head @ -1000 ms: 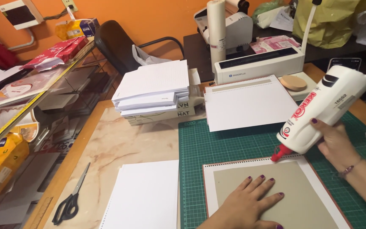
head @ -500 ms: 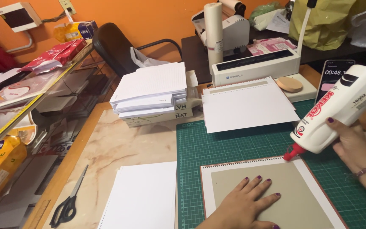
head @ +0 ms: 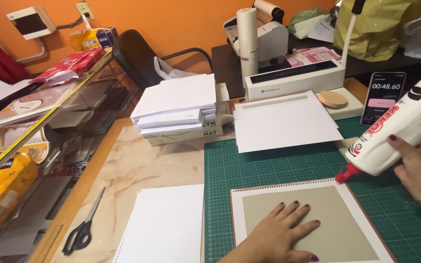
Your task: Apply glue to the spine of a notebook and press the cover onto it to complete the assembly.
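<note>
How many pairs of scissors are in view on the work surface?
1. The black-handled scissors lie on the marble tabletop near its left edge, left of the white paper stack. More could be hidden under the paper piles or on the cluttered shelves.

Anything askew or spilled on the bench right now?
No spill visible. The stack of white sheets is fanned unevenly on its box, and the scissors lie near the table edge. The grey board sits roughly square on its white sheet.

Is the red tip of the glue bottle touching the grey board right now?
No, the glue bottle in the right hand has its red tip over the green mat, off the grey board.
</note>
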